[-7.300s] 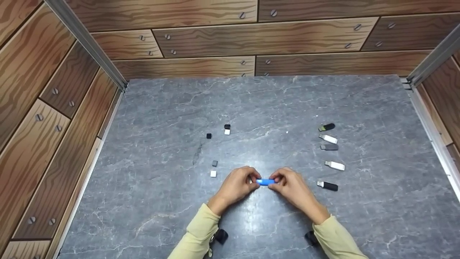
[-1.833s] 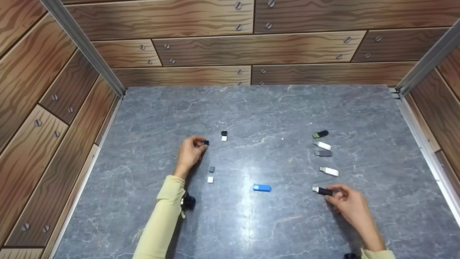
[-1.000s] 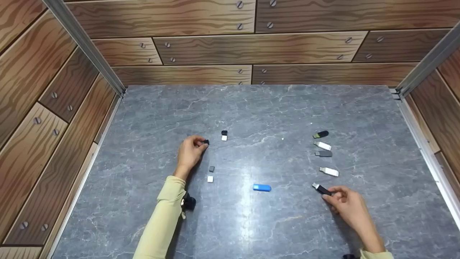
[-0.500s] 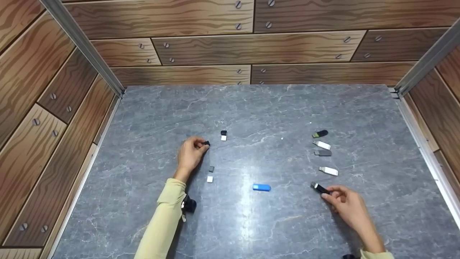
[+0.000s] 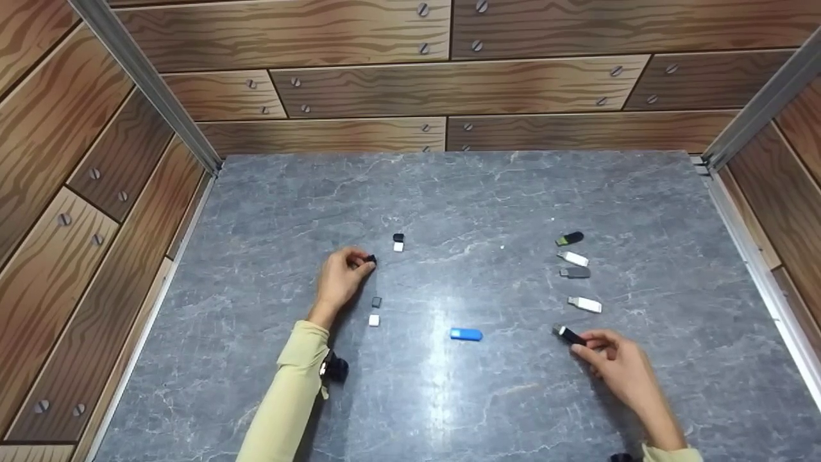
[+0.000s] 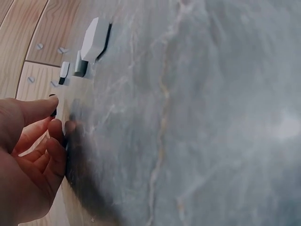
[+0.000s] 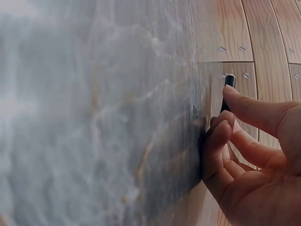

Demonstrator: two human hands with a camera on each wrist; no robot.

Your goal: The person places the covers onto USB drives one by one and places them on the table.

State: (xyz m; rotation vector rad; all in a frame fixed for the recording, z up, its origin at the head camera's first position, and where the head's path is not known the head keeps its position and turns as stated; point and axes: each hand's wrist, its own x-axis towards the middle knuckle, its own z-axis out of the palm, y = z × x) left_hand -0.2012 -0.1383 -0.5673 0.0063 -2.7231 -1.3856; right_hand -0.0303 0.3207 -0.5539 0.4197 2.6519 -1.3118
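In the head view my left hand (image 5: 340,277) pinches a small black cap (image 5: 371,259) between thumb and fingers at the left of the table. My right hand (image 5: 621,366) grips the rear of a black USB stick (image 5: 570,335), whose metal plug points up and left. The right wrist view shows that stick (image 7: 229,84) between thumb and forefinger. Fingertips mostly cover the cap (image 6: 53,107) in the left wrist view. Between the hands lies a blue USB stick (image 5: 466,334) with its cap on. A grey cap (image 5: 376,301) and a white cap (image 5: 374,320) sit below my left hand.
Beyond the left hand, a black cap (image 5: 399,237) touches another white cap (image 5: 398,247). A column of uncapped USB sticks lies at right: black-green (image 5: 569,239), white (image 5: 573,258), grey (image 5: 575,273) and white (image 5: 585,305). Wood-patterned walls (image 5: 365,90) enclose the grey marbled table (image 5: 288,192).
The blue stick, earlier held in both hands, now lies on the table. Both hands moved apart to the black cap and black stick. Lately the stick has tilted, plug up, and the cap shifted slightly.
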